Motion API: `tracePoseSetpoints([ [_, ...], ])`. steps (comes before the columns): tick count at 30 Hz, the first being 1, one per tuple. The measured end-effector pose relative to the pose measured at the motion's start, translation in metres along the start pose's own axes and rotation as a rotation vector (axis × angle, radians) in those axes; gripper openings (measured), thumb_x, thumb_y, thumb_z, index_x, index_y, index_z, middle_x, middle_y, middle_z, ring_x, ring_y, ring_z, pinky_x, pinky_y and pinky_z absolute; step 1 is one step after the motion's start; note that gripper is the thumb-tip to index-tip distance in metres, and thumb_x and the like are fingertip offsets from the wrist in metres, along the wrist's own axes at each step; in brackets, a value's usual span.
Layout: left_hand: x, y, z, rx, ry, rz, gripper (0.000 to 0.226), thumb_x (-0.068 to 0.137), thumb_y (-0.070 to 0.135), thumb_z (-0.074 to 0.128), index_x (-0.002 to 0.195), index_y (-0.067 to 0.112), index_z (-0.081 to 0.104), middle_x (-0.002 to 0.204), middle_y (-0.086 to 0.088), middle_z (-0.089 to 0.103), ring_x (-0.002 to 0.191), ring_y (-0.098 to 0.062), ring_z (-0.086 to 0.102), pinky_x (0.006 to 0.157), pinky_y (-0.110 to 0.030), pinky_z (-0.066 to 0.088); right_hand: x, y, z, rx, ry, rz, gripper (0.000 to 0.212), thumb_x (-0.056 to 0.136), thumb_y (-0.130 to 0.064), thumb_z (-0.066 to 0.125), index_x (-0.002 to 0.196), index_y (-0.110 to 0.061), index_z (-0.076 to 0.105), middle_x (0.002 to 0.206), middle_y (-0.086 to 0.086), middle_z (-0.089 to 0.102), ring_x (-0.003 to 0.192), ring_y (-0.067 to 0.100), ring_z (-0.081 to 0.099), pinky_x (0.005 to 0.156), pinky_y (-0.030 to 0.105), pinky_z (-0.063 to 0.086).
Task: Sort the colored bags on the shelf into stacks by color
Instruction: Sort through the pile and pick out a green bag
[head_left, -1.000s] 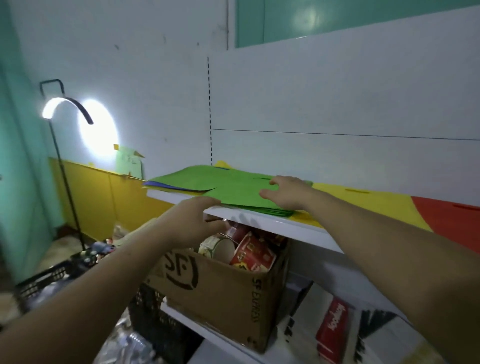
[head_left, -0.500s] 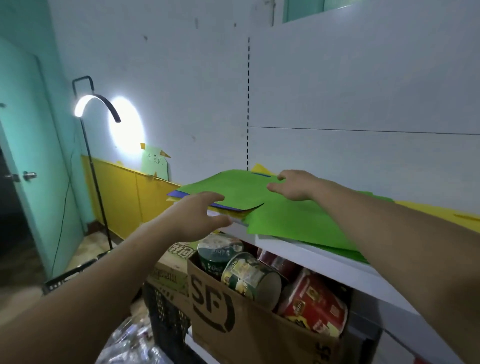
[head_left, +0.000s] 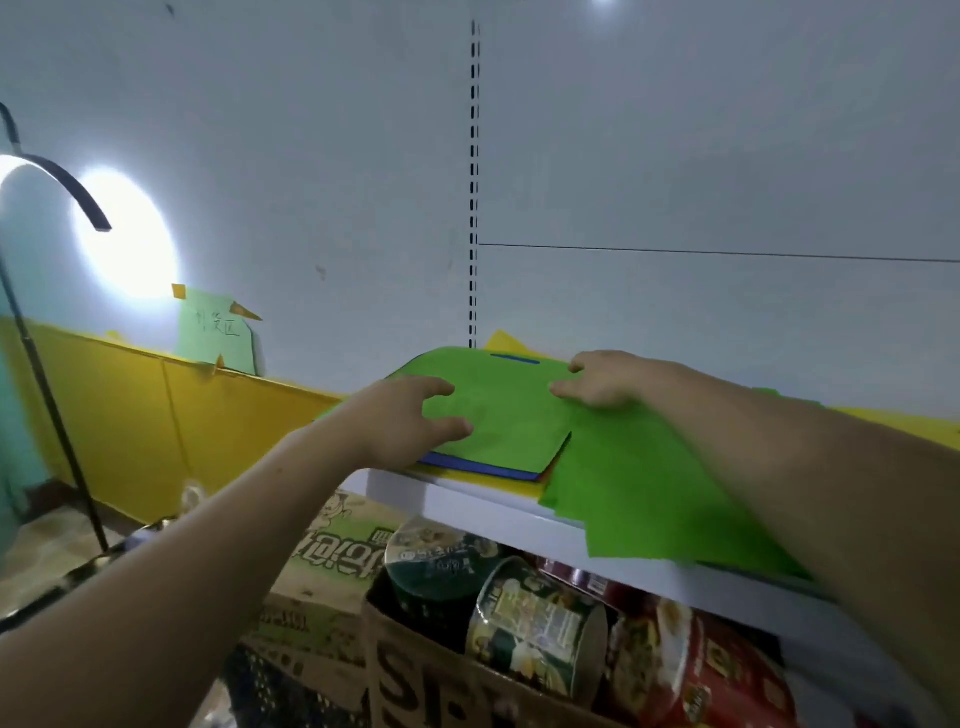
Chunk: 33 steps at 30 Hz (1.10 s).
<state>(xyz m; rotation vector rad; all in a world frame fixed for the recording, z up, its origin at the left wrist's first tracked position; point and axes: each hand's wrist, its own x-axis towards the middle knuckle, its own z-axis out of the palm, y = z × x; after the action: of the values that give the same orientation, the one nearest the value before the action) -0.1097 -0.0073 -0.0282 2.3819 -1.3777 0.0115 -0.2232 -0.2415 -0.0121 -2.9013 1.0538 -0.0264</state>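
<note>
A mixed pile of flat bags lies at the left end of the white shelf (head_left: 467, 499). Its top bag is green (head_left: 498, 410), with a blue bag (head_left: 483, 467) and a yellow bag (head_left: 488, 480) showing at the edges underneath. My left hand (head_left: 400, 421) rests on the top green bag's left side, fingers spread. My right hand (head_left: 602, 379) presses on its right edge, fingers curled down. To the right lies a stack of green bags (head_left: 639, 493), overhanging the shelf's front edge. A yellow corner (head_left: 501, 340) pokes up behind the pile.
Under the shelf stands a cardboard box (head_left: 415, 680) holding several instant-noodle cups (head_left: 524, 618). A green carton (head_left: 332, 561) sits left of it. A lamp on a black stand (head_left: 47, 395) is at the far left, by a yellow wall panel (head_left: 156, 415).
My view has shifted left and closer to the pile. My left hand moved from the shelf edge onto the top green bag. The green stack lies further right of the pile.
</note>
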Motion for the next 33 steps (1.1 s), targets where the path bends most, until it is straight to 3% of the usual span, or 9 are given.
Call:
tracePoseSetpoints([
  [10, 0.051, -0.085, -0.021, 0.031, -0.117, 0.089, 0.064, 0.088, 0.055, 0.050, 0.141, 0.022, 0.040, 0.148, -0.005, 0.039, 0.134, -0.022, 0.038, 0.107, -0.030, 0.029, 0.010, -0.047, 0.016, -0.043, 0.019, 0.222, 0.072, 0.096, -0.058, 0.036, 0.149, -0.010, 0.030, 0.155, 0.012, 0.028, 0.140, 0.027, 0.030, 0.111, 0.032, 0.026],
  [17, 0.061, -0.098, -0.012, 0.094, -0.231, 0.096, 0.068, 0.091, 0.057, 0.044, 0.144, 0.014, 0.036, 0.149, -0.009, 0.037, 0.134, -0.024, 0.036, 0.106, -0.029, 0.029, 0.014, -0.047, 0.020, -0.017, -0.071, 0.335, 0.073, 0.098, -0.058, 0.028, 0.150, -0.006, 0.025, 0.157, 0.013, 0.022, 0.143, 0.026, 0.025, 0.115, 0.033, 0.022],
  [28, 0.061, -0.097, -0.013, 0.044, -0.145, 0.045, 0.060, 0.090, 0.058, 0.045, 0.130, 0.014, 0.051, 0.133, -0.009, 0.052, 0.119, -0.025, 0.049, 0.092, -0.030, 0.038, 0.028, -0.042, 0.022, -0.137, -0.002, 0.369, 0.077, 0.093, -0.066, 0.025, 0.146, -0.011, 0.035, 0.151, 0.015, 0.033, 0.136, 0.033, 0.034, 0.111, 0.038, 0.030],
  [33, 0.063, -0.102, -0.014, 0.024, -0.148, 0.023, 0.062, 0.090, 0.052, 0.051, 0.139, 0.016, 0.041, 0.143, -0.008, 0.043, 0.127, -0.025, 0.043, 0.099, -0.029, 0.035, 0.030, -0.051, 0.026, -0.098, -0.040, 0.355, 0.078, 0.091, -0.068, 0.029, 0.144, -0.011, 0.038, 0.151, 0.012, 0.036, 0.136, 0.030, 0.037, 0.111, 0.039, 0.031],
])
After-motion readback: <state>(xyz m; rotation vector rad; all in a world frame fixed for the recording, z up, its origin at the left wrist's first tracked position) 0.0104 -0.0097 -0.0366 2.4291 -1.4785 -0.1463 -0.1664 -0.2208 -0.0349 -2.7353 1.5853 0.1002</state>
